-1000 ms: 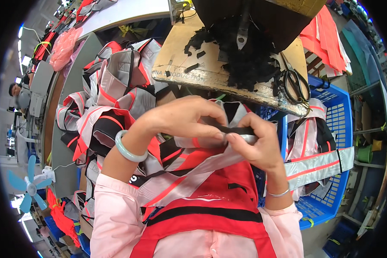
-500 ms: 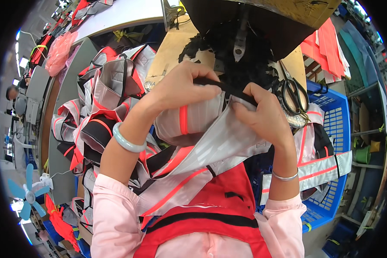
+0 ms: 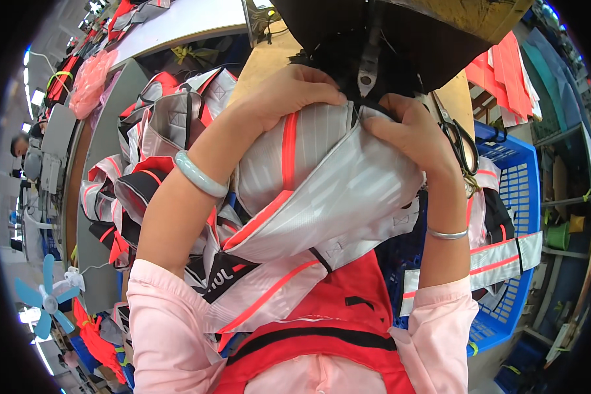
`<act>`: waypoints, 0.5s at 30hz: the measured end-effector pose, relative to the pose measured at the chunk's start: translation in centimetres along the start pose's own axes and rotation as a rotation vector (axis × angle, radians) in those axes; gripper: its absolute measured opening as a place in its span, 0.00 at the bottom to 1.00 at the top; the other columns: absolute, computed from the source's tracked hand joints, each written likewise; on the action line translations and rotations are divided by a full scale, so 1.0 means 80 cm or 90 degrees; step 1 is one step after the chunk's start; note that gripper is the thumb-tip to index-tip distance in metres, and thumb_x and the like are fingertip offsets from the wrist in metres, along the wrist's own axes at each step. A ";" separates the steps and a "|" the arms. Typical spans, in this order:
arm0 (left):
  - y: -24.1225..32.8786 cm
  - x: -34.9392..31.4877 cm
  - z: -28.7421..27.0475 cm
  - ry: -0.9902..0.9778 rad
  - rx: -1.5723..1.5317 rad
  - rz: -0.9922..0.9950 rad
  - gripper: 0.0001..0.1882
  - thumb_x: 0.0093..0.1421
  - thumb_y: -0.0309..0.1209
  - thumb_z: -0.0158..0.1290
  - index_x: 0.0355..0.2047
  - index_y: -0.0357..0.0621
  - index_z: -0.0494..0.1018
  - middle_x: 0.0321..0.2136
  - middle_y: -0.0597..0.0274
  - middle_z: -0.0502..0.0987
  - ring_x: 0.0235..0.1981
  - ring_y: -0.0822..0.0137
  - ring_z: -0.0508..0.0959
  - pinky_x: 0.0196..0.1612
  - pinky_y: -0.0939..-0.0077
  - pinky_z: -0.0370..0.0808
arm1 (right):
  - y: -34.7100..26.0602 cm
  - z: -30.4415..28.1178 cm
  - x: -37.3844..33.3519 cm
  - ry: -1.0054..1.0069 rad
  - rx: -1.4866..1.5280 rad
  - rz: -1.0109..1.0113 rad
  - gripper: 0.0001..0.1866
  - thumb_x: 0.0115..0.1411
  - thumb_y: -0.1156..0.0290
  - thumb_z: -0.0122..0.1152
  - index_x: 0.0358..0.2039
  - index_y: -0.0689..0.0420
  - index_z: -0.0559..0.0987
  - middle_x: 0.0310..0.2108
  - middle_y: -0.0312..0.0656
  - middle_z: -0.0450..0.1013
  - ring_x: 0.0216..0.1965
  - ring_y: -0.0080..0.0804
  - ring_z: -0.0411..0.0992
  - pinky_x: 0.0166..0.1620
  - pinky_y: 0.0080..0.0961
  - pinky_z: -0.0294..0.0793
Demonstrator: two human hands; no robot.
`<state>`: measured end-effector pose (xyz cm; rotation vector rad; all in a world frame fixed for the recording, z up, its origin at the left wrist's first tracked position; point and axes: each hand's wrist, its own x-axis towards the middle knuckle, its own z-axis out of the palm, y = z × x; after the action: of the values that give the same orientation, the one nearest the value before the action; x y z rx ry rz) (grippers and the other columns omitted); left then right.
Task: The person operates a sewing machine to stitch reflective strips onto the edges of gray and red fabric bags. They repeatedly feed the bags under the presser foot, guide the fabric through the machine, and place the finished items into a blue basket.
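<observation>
A silver-grey fabric piece with red stripes and dark edging hangs from my two hands over my lap. My left hand pinches its upper edge, thumb and fingers pressed together. On the other side of a seam, my right hand grips the same edge between thumb and fingers. Both hands are just below a pointed metal machine part with a hole in its tip. The black edging between the fingers is mostly hidden. Below lies a silver strap with a red stripe, across my red apron.
Black-handled scissors lie right of my right hand. A blue plastic basket with silver-red pieces stands at the right. Similar pieces heap up at the left. A dark machine housing overhangs the wooden table.
Both hands have moved farther away, toward the metal part, with the fabric edge. The silver fabric now hangs fuller and wider, and the black edging shows less.
</observation>
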<state>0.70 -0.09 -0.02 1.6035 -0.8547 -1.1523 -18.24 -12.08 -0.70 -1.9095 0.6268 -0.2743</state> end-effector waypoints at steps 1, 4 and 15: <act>0.002 -0.001 0.001 0.004 -0.007 -0.002 0.12 0.53 0.30 0.60 0.36 0.36 0.78 0.30 0.65 0.79 0.32 0.77 0.77 0.39 0.85 0.73 | 0.000 -0.001 0.001 0.002 0.007 0.002 0.20 0.46 0.62 0.59 0.32 0.67 0.78 0.24 0.40 0.72 0.27 0.24 0.70 0.35 0.23 0.70; 0.004 0.004 0.001 -0.004 -0.006 0.015 0.13 0.54 0.30 0.59 0.38 0.37 0.77 0.31 0.64 0.79 0.32 0.76 0.78 0.40 0.85 0.73 | 0.002 -0.003 0.004 0.007 0.019 0.002 0.20 0.46 0.62 0.59 0.33 0.67 0.78 0.24 0.41 0.73 0.27 0.26 0.70 0.35 0.23 0.71; -0.012 -0.038 -0.002 -0.009 0.048 0.100 0.13 0.56 0.29 0.59 0.41 0.35 0.77 0.33 0.69 0.78 0.35 0.80 0.75 0.41 0.84 0.71 | 0.026 0.007 -0.086 -0.113 0.074 -0.204 0.16 0.49 0.62 0.67 0.30 0.60 0.75 0.24 0.32 0.68 0.27 0.19 0.67 0.30 0.19 0.65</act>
<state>-0.07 3.01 -0.03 1.5599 -1.0248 -1.0329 -24.31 -8.55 -2.20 -1.8917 0.1804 -0.3333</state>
